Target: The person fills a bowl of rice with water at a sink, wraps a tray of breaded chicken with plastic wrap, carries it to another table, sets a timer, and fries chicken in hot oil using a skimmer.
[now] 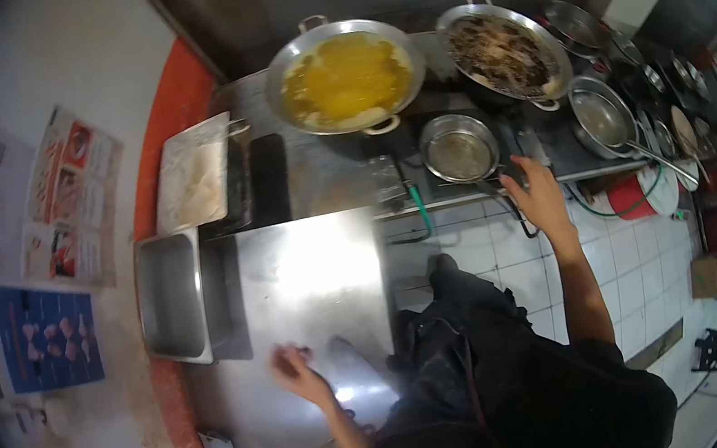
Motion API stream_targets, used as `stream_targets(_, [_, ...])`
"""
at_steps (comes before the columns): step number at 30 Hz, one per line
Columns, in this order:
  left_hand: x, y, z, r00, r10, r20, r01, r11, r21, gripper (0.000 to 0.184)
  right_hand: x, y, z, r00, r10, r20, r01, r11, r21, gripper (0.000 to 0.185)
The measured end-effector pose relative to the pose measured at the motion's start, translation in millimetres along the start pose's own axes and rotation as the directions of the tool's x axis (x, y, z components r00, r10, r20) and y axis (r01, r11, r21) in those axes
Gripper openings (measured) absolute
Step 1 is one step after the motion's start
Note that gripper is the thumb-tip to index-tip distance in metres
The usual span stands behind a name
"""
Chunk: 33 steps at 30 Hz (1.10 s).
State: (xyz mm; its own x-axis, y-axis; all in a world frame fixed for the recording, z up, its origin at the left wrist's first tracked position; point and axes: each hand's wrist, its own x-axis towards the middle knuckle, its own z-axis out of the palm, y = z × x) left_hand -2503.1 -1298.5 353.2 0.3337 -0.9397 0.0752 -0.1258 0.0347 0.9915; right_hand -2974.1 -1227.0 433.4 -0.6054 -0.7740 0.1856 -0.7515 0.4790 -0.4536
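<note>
My right hand reaches forward with its fingers apart and nothing visible in them. Just ahead and to its left, a round mesh strainer sits at the front of the stove; whether my fingers touch its handle, I cannot tell. Lower left, my left hand is over the shiny steel table, smeared by motion. A small dark spot shows by its fingers, too blurred to name. Beyond the strainer stand a wide pan of yellow oil and a second pan with dark oil and brown bits.
A deep steel container stands left of the table, with a whitish flat tray behind it. A metal pot with a long ladle handle is at the right. A green hose hangs at the stove front. White floor tiles lie below.
</note>
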Motion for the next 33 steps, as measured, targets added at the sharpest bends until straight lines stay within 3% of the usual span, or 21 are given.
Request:
stream_targets(1, [25.3,12.3,13.0,0.995,0.096,0.001,-0.096,0.995,0.012,0.03,5.5,14.2,0.7,0.992,0.122,0.039,-0.119,0.991,-0.065,0.055])
stream_targets(3, [60.3,50.8,44.0,0.984,0.177,-0.027,-0.178,0.984,-0.003,0.03,14.9,56.5,28.7,0.888,0.347,0.3,-0.283,0.929,-0.237,0.074])
stream_targets(5, [75.2,74.4,72.2,0.963,0.264,-0.061,-0.263,0.965,0.016,0.031,15.0,118.7,79.4,0.796,0.278,0.537,-0.232,0.961,-0.153,0.087])
stream_targets(7, [73.2,79.7,100.4,0.961,0.272,-0.046,-0.273,0.961,-0.036,0.032,20.3,116.1,86.2,0.408,0.416,0.813,-0.617,0.782,-0.091,0.091])
stream_targets(9, [57.0,68.3,133.4,0.961,0.27,-0.061,-0.271,0.962,-0.012,0.033,-2.5,141.2,129.1,0.328,0.312,0.892,-0.873,0.461,0.16,0.078])
stream_targets(11, [23.0,59.1,175.4,0.986,0.146,-0.085,-0.142,0.989,0.051,0.034,-10.6,144.5,132.4,0.357,0.275,0.893,-0.913,0.302,0.272,0.063])
stream_targets(12, [9.8,36.9,189.5,0.996,0.055,-0.065,-0.055,0.998,0.012,0.035,-6.6,147.3,125.9,0.347,0.277,0.896,-0.918,0.295,0.264,0.063])
stream_targets(14, [-26.8,11.9,221.3,1.0,-0.02,-0.011,0.02,1.0,-0.017,0.036,-6.8,146.7,104.5,0.458,0.185,0.87,-0.885,0.192,0.425,0.039])
stream_targets(18, [-72.5,-25.4,257.5,0.978,-0.179,0.107,0.184,0.982,-0.044,0.036,-14.5,172.1,60.8,0.447,0.051,0.893,-0.894,0.054,0.445,0.038])
stream_targets(19, [-81.0,-30.8,260.8,0.959,-0.222,0.176,0.231,0.973,-0.029,0.036,-15.2,179.9,49.4,0.439,0.055,0.897,-0.898,0.05,0.436,0.038])
stream_targets(21, [-85.4,-32.3,273.0,0.947,-0.251,0.2,0.254,0.967,0.009,0.035,-16.3,186.3,22.1,0.538,-0.055,0.841,-0.836,0.1,0.54,0.04])
stream_targets(25, [-78.7,-45.4,291.3,0.879,-0.28,0.386,0.282,0.958,0.05,0.034,-20.9,193.4,-19.8,0.528,-0.103,0.843,-0.83,0.147,0.538,0.046])
stream_targets(26, [-74.9,-55.4,293.6,0.839,-0.332,0.431,0.324,0.941,0.094,0.033,-16.1,184.5,-38.2,0.499,-0.063,0.864,-0.838,0.219,0.5,0.046])
stream_targets(29, [-76.4,-83.9,314.1,0.734,-0.446,0.513,0.427,0.89,0.162,0.024,-11.9,168.4,-73.8,0.545,-0.022,0.838,-0.825,0.162,0.541,0.043])
stream_targets(31, [-83.4,-97.3,338.4,0.53,-0.499,0.685,0.378,0.863,0.336,0.021,-2.7,163.1,-91.0,0.559,0.025,0.829,-0.825,0.115,0.553,0.043])
stream_targets(33, [-96.3,-108.2,372.0,0.352,-0.486,0.8,0.252,0.872,0.419,0.02,11.8,165.7,-99.1,0.645,0.055,0.762,-0.761,-0.047,0.647,0.042])
